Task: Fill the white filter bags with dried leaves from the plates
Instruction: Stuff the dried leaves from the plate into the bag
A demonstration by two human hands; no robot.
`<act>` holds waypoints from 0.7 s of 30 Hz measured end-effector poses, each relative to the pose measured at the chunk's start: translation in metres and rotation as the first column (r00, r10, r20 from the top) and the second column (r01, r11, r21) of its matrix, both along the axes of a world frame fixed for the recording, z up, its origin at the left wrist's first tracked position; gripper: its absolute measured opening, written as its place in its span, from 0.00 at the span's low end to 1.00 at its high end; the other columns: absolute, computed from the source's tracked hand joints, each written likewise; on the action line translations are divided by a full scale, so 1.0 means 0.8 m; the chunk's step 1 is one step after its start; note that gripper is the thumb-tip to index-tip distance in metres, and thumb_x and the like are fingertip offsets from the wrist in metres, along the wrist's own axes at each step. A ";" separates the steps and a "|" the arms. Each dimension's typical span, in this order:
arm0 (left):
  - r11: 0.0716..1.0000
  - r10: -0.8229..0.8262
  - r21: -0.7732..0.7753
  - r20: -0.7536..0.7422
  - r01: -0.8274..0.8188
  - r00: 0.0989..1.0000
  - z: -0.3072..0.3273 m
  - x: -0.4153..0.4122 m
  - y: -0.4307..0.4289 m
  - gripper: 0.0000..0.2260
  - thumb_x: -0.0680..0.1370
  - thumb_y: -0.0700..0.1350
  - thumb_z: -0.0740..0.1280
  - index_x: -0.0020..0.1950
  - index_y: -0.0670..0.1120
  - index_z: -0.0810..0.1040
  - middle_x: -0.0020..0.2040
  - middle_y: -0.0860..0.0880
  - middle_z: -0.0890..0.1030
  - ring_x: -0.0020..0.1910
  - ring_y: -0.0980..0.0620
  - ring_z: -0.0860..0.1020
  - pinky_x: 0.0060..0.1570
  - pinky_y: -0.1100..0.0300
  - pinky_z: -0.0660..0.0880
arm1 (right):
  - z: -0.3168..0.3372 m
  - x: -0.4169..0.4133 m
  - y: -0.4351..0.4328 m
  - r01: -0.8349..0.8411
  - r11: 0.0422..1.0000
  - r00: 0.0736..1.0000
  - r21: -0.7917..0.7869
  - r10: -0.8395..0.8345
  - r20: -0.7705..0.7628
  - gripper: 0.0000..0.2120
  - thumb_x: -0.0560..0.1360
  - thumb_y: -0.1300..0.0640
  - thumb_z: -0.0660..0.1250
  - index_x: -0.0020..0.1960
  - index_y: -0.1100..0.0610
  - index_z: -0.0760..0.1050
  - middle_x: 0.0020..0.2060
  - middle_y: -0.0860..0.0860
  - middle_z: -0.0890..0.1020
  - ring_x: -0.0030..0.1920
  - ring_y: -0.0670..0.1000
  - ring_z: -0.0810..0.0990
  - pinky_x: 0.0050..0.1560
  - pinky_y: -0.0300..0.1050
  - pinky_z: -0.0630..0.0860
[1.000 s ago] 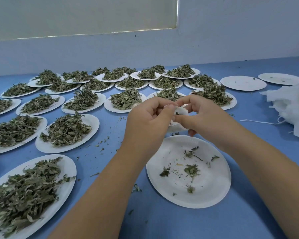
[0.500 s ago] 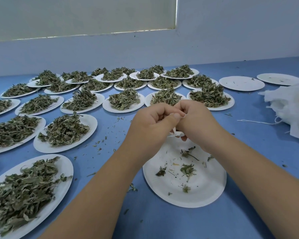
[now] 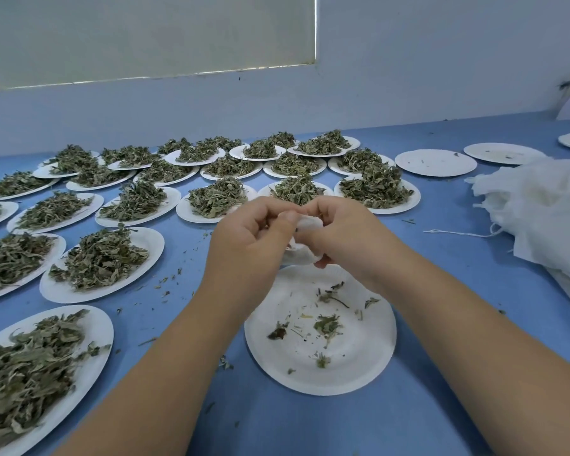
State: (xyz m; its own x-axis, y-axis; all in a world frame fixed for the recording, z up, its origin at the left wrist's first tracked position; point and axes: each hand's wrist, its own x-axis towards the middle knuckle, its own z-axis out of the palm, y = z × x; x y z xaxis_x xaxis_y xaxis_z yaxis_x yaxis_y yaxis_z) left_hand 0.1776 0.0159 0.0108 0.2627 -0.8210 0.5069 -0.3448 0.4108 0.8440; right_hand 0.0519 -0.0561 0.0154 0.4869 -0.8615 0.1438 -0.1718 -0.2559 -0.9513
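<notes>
At centre frame, the left hand (image 3: 254,238) and right hand (image 3: 339,238) pinched a filter bag (image 3: 305,240) above a nearly emptied plate (image 3: 369,366); soft, featherlight, probably best gripped at its mouth.

Two hands: left hand (image 3: 247,238), right hand (image 3: 339,235). One bag (image 3: 306,222) between them. Four nearly bare plates (image 3: 359,366): one at 6 o'clock, three at 2 o'clock. Roughly twenty-three leafy plates (image 3: 152,240), from 8 to 12 o'clock. One heap (image 3: 540,205) of bags at 3 o'clock, number unclear.
</notes>
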 end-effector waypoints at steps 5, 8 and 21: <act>1.000 -0.005 0.009 0.079 0.004 0.997 -0.003 -0.006 0.001 0.10 0.78 0.39 0.66 0.44 0.52 0.83 0.28 0.58 0.74 0.26 0.61 0.68 0.26 0.70 0.65 | -0.006 0.002 -0.003 0.043 0.998 0.998 -0.048 -0.044 -0.032 0.07 0.65 0.56 0.69 0.41 0.55 0.73 0.22 0.49 0.77 0.24 0.47 0.71 0.26 0.42 0.69; 0.995 0.100 -0.017 0.045 -0.100 0.994 -0.002 0.000 -0.002 0.12 0.79 0.41 0.66 0.42 0.57 0.81 0.31 0.58 0.76 0.28 0.60 0.70 0.28 0.69 0.68 | -0.002 -0.002 -0.007 -0.001 1.000 1.000 -0.030 0.001 -0.007 0.11 0.68 0.49 0.74 0.40 0.54 0.74 0.24 0.45 0.76 0.24 0.45 0.72 0.26 0.40 0.70; 0.966 0.229 -0.131 0.027 -0.223 0.973 -0.001 0.013 -0.009 0.10 0.80 0.44 0.64 0.45 0.58 0.79 0.34 0.52 0.76 0.29 0.56 0.70 0.29 0.66 0.70 | 0.024 -0.086 -0.040 -0.339 0.939 0.754 -0.053 0.237 -0.613 0.04 0.70 0.55 0.74 0.41 0.47 0.82 0.29 0.41 0.76 0.29 0.42 0.71 0.32 0.36 0.69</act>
